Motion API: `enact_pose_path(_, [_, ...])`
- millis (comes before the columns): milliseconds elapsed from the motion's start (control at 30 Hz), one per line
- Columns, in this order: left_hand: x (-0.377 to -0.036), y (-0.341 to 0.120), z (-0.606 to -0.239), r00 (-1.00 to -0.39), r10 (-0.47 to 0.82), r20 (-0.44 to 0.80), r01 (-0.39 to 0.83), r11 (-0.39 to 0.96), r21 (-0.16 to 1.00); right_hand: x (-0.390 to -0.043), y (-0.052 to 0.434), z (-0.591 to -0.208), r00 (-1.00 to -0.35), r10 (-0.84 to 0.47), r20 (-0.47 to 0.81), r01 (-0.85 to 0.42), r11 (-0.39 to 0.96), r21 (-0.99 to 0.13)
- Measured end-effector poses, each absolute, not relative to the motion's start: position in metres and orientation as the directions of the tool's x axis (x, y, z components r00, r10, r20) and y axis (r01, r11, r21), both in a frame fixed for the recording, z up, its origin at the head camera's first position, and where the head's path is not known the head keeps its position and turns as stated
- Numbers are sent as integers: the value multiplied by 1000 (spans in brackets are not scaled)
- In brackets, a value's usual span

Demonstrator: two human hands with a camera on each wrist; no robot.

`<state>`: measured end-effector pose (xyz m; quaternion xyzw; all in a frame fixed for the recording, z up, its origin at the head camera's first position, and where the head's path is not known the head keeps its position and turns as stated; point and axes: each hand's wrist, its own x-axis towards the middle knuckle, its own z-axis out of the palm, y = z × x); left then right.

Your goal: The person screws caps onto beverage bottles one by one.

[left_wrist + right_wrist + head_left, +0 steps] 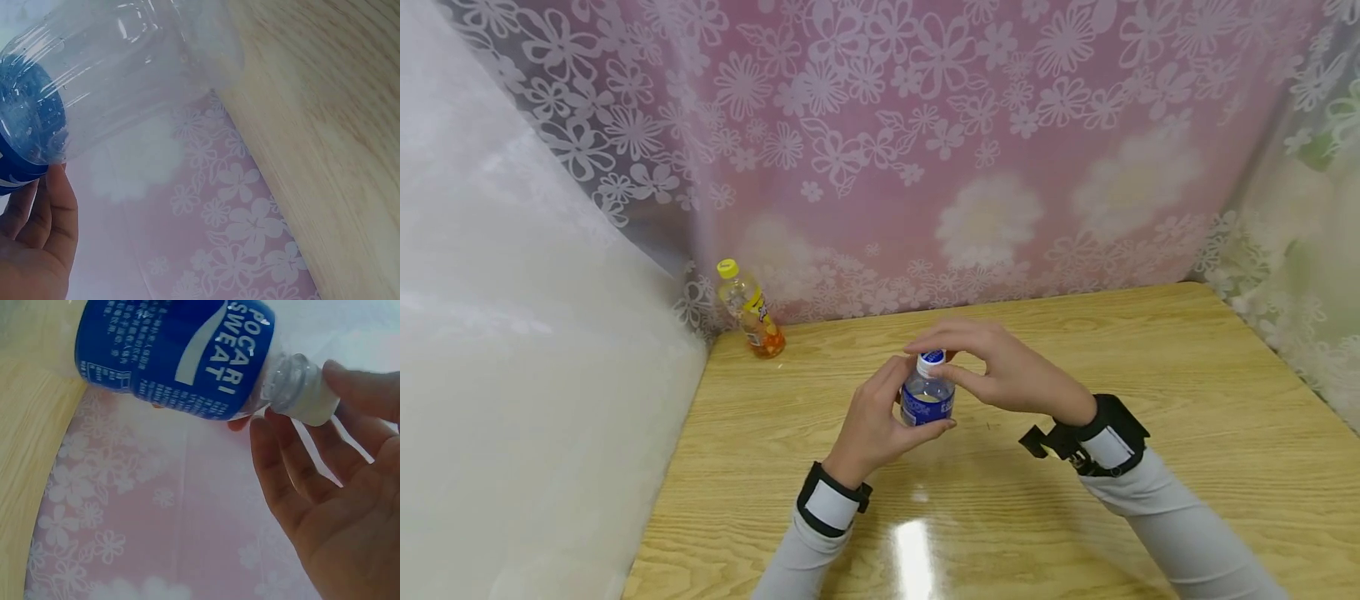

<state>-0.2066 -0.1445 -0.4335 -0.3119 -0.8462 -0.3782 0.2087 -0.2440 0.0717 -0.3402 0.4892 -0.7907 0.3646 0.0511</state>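
Left hand wrapped around bottle above bench, right hand pinching its cap, second bottle upright at far left corner

Wooden counter, light yellow grain, glare patch near the front edge. 1 bottle stands at the far left corner of the counter: yellow cap, clear body, yellow and orange label, leaning slightly in the view. Behind it, a pink backdrop with white lace flower overlay runs along the back edge. A plain white sheet hangs on the left side; more lace on the right.
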Motion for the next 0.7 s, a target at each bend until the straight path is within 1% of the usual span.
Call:
enact_pose_path(67, [-207, -145, -434, -712, 378, 592, 693, 517, 503, -244, 73, -339, -482, -755, 444, -828, 227, -513])
enact_pose_path(133, [-207, -144, -434, -712, 381, 590, 693, 515, 504, -244, 72, -339, -480, -751, 454, -837, 236, -494])
enact_pose_path(200, [-208, -144, -435, -712, 379, 592, 693, 520, 500, -243, 71, -341, -499, -726, 473, -840, 270, -471])
enact_pose_path(300, [-208, -143, -435, -712, 362, 601, 686, 540, 488, -241, 67, -345, -551, -667, 501, -825, 344, -449])
enact_pose_path(500, [-207, -140, -438, -713, 336, 616, 676, 564, 475, -233, 58, -348, -640, -570, 515, -767, 451, -456])
enact_pose_path(567, [-207, -139, -438, -712, 334, 617, 677, 560, 478, -230, 56, -349, -658, -549, 515, -753, 469, -462])
enact_pose_path(700, [-207, -138, -439, -716, 327, 617, 674, 553, 490, -227, 55, -350, -672, -523, 524, -740, 473, -478])
